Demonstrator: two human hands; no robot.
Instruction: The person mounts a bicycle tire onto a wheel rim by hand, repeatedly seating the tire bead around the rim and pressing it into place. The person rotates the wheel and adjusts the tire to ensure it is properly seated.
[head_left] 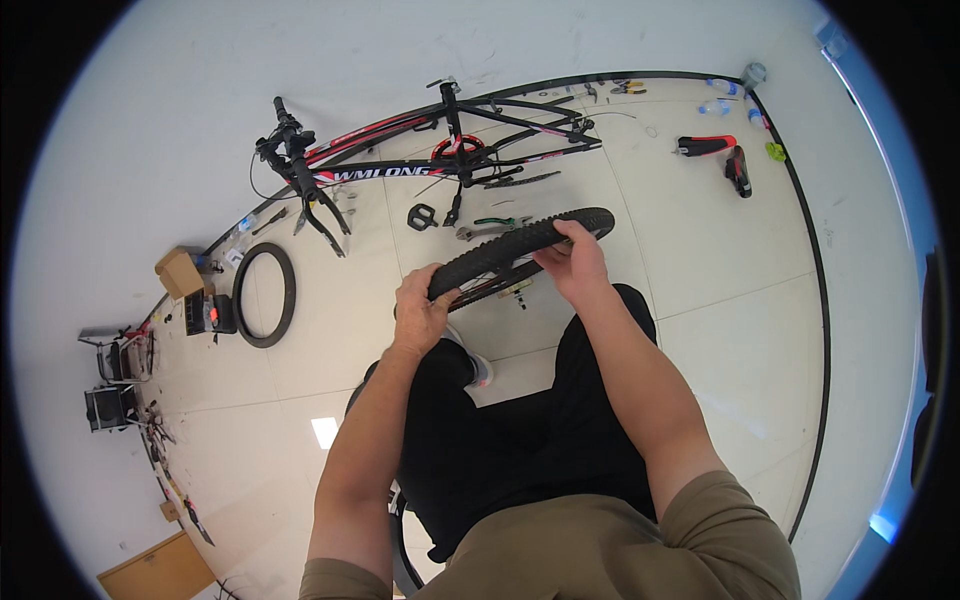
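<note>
A bicycle wheel with a black knobbly tire (500, 250) stands tilted in front of my knees, held between both hands. My left hand (423, 308) is closed round the tire at its left end, thumb on the near side. At the right part of the rim, my right hand (577, 262) grips the tire with its fingers curled over the tread. Part of the rim and spokes shows under the tire; the wheel's lower side is hidden. Just beyond it on the floor lie green-handled pliers (494, 221) and a black pedal (422, 216).
A black and red bicycle frame (380, 172) without wheels leans along the far wall. Left of it are a loose tire (264, 295), a cardboard box (182, 272) and a black case (208, 314). Two black and red tools (706, 146) and plastic bottles (714, 107) lie at the far right.
</note>
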